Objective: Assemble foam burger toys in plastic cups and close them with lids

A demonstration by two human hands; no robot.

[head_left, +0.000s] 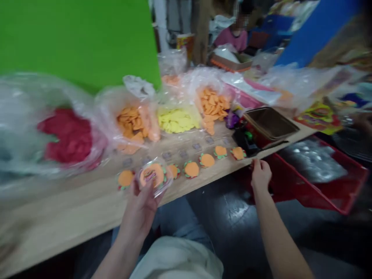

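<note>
My left hand [139, 211] is raised just off the near edge of the wooden table [72, 217], holding a small clear plastic bag [154, 178] with a round orange foam piece [152, 174] inside. A row of several orange foam rounds with green edging [191, 169] lies along the table next to that bag. My right hand [260, 175] has curled fingers at the table edge, nearest the rightmost foam round [238, 153], and shows nothing in its grip. Behind the row sit clear bags of orange pieces [130, 124], yellow pieces [177, 120] and red pieces [68, 135].
A brown tray [270, 123] and a black device [245, 141] stand on the table at right. Below the edge sits a red crate [328, 186] holding clear bagged items. A green board [72, 38] rises behind the bags, and a person in a pink top [232, 38] works beyond.
</note>
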